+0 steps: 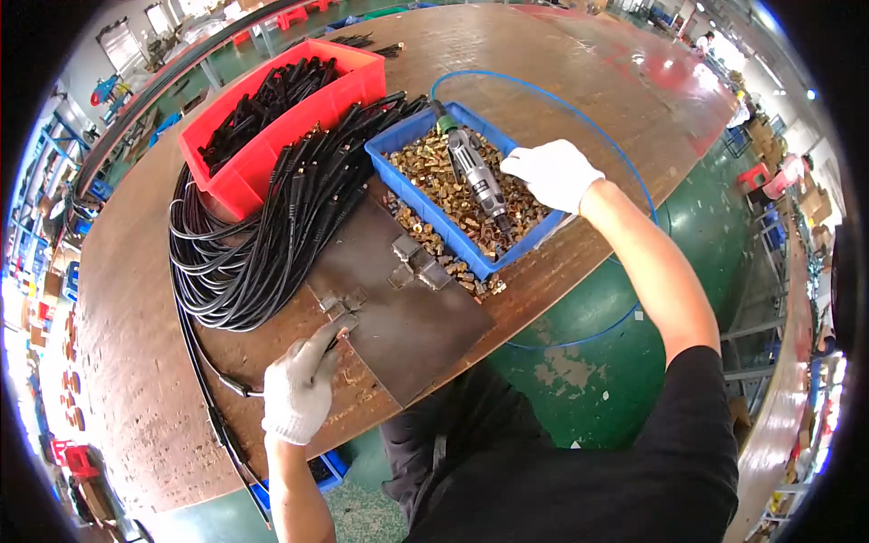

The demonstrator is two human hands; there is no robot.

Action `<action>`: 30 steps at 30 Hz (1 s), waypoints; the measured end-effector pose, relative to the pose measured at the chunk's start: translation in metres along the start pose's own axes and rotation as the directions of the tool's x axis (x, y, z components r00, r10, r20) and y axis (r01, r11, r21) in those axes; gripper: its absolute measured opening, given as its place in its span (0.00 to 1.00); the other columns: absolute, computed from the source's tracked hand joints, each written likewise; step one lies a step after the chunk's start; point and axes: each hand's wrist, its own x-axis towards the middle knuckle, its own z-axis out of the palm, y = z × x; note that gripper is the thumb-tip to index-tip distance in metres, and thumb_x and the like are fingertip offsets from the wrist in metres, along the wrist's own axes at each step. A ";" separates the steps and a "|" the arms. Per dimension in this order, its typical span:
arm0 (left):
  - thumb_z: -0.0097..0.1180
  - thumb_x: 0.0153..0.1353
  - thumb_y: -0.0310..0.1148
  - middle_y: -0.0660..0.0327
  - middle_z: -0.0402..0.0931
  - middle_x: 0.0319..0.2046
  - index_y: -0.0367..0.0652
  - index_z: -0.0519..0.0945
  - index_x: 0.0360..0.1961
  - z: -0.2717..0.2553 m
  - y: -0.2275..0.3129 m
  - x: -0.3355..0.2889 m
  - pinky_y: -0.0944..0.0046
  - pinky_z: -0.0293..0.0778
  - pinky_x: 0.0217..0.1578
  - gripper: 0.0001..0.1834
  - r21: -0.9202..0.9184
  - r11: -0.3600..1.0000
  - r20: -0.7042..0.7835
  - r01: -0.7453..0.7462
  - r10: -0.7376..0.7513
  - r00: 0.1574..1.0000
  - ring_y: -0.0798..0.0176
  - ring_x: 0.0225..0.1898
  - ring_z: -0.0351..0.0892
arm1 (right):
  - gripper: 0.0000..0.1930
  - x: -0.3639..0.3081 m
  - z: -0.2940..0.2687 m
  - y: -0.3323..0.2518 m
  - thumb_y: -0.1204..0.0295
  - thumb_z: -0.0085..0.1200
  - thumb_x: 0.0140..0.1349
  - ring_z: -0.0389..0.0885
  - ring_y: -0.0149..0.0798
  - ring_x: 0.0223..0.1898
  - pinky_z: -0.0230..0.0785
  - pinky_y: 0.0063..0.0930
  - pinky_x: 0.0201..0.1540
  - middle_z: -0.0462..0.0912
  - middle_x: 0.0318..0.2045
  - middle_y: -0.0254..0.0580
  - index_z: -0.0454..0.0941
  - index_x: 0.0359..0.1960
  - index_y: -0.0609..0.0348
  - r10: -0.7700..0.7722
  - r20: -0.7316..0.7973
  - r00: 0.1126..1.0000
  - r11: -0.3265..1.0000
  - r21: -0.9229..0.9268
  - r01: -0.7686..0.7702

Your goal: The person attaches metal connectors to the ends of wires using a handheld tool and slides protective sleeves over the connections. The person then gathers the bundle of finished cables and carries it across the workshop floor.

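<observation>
My left hand (300,394), in a white knit glove, is closed round a thin black cable (237,387) that runs into it from the left. A small copper-coloured tip shows by its fingertips, beside a small metal fixture (339,312) on the dark metal plate (407,335). My right hand (554,176), also gloved, is over the right side of a blue tray (430,222) of small brass fittings (421,163). Its fingers are pressed together; what they hold, if anything, is hidden. A grey pneumatic screwdriver (475,172) lies across the fittings.
A second metal block (419,262) is on the plate. Loose brass fittings lie along the tray's near side. Behind are a red bin (272,136) of black cable ends and a big bundle of black cables (244,281). A blue air hose (579,113) loops over the wooden table (136,362).
</observation>
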 end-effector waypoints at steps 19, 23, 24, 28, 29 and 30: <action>0.60 0.64 0.24 0.47 0.83 0.34 0.44 0.84 0.59 -0.002 -0.012 -0.005 0.54 0.79 0.42 0.21 -0.088 0.995 -0.026 0.042 -0.044 0.999 0.46 0.37 0.85 | 0.10 0.014 -0.013 -0.006 0.70 0.49 0.76 0.87 0.49 0.45 0.81 0.41 0.46 0.85 0.50 0.50 0.77 0.50 0.63 0.104 -0.108 0.989 0.911 0.410 -0.051; 0.60 0.63 0.22 0.48 0.82 0.32 0.44 0.84 0.59 -0.003 -0.010 -0.005 0.56 0.79 0.39 0.22 -0.091 0.995 -0.025 0.029 -0.032 0.999 0.48 0.34 0.85 | 0.13 -0.007 -0.016 -0.064 0.71 0.50 0.78 0.89 0.44 0.52 0.85 0.39 0.47 0.87 0.52 0.51 0.77 0.58 0.61 0.444 -0.111 0.889 -0.093 0.981 0.169; 0.60 0.63 0.21 0.48 0.82 0.32 0.44 0.84 0.59 -0.004 -0.008 -0.006 0.56 0.79 0.38 0.22 -0.094 0.995 -0.021 0.030 -0.032 0.999 0.48 0.33 0.85 | 0.12 -0.010 -0.022 -0.083 0.71 0.51 0.77 0.89 0.46 0.52 0.86 0.40 0.48 0.88 0.50 0.53 0.78 0.56 0.61 0.459 -0.090 0.884 -0.423 0.853 0.306; 0.59 0.63 0.21 0.49 0.82 0.31 0.44 0.85 0.59 -0.001 -0.015 -0.010 0.57 0.78 0.37 0.22 -0.117 0.993 -0.028 0.034 -0.037 0.999 0.50 0.31 0.85 | 0.12 -0.001 -0.020 -0.157 0.71 0.52 0.73 0.90 0.49 0.48 0.86 0.47 0.46 0.88 0.47 0.53 0.81 0.53 0.60 0.305 0.152 0.940 -0.836 0.517 0.187; 0.60 0.63 0.21 0.49 0.82 0.31 0.44 0.84 0.59 0.001 -0.013 -0.009 0.58 0.78 0.37 0.23 -0.127 0.991 -0.033 0.029 -0.033 0.999 0.50 0.31 0.85 | 0.11 0.003 -0.022 -0.169 0.72 0.51 0.72 0.91 0.49 0.45 0.87 0.48 0.45 0.88 0.42 0.52 0.81 0.51 0.61 0.216 0.103 0.971 -0.865 0.481 0.142; 0.60 0.62 0.21 0.49 0.82 0.32 0.44 0.84 0.59 0.001 -0.013 -0.010 0.58 0.78 0.37 0.23 -0.130 0.991 -0.040 0.033 -0.038 0.998 0.51 0.31 0.85 | 0.10 0.005 -0.029 -0.187 0.72 0.50 0.72 0.91 0.50 0.40 0.88 0.48 0.41 0.87 0.39 0.50 0.81 0.48 0.63 0.187 0.204 0.961 -0.897 0.433 0.082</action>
